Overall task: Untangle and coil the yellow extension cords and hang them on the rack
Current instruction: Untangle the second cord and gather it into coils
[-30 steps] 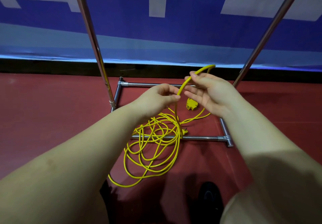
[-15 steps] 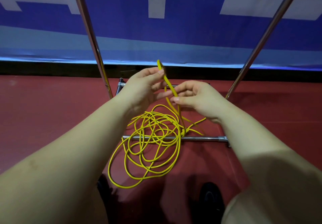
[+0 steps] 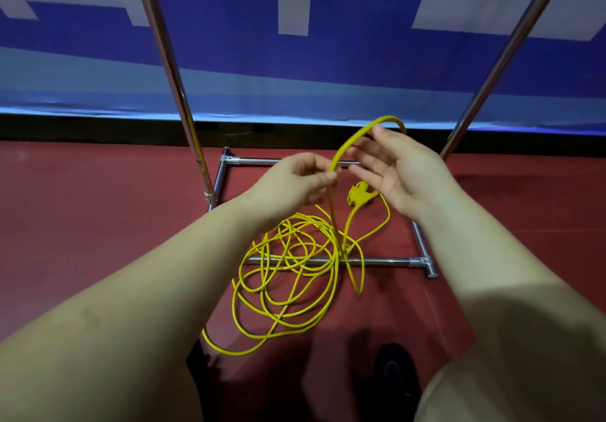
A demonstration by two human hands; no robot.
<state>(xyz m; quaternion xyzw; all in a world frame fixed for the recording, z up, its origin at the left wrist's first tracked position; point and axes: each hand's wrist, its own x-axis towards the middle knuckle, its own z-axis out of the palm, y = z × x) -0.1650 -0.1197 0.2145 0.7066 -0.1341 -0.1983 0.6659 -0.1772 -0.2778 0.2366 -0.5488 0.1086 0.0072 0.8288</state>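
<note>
From the head camera, a yellow cord [image 3: 295, 277] lies in a messy pile of loops on the red floor [image 3: 82, 218], near the middle of the picture. Part of the pile drapes over the front bar of the shiny metal rack [image 3: 387, 261].

One strand climbs almost straight up from the pile toward 12 o'clock. The left hand [image 3: 295, 182] pinches this strand between thumb and fingertips. Above the pinch the cord bends in an arch toward 2 o'clock — it goes over the fingertips of the right hand [image 3: 396, 172] and behind them. That hand is spread wide, fingers nearly straight, palm facing left.

The yellow plug end [image 3: 359, 196] hangs just below the right hand, pointing toward 8 o'clock.

A blue banner [image 3: 360, 11] stands behind the rack's two slanted poles.
</note>
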